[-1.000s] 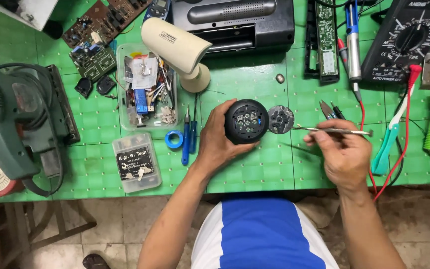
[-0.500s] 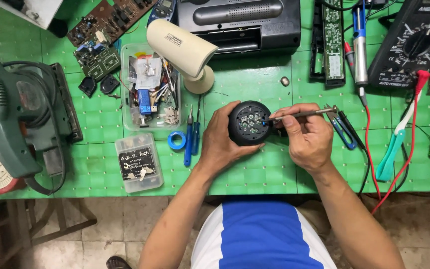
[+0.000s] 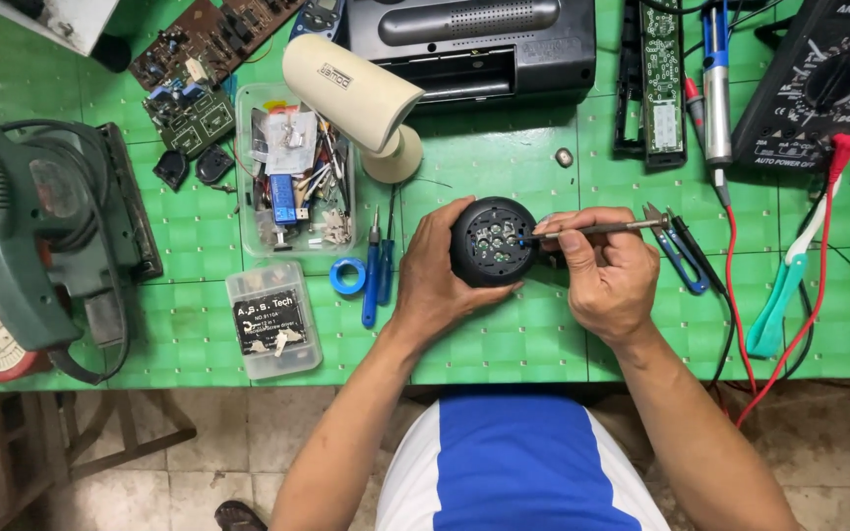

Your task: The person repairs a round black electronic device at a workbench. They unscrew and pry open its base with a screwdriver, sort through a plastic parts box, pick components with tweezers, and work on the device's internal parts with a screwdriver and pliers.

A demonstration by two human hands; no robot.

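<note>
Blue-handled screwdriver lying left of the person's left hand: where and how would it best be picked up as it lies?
Grip the blue-handled screwdriver by its handle, the thicker lower half, pinching across its width from above. It lies flat on the green mat, shaft pointing away from the person, with a second blue tool close on its right, so coming from the left looks clearer.

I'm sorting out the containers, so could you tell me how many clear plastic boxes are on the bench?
2: an open box of parts beside the white camera, and a small lidded box below it.
</note>
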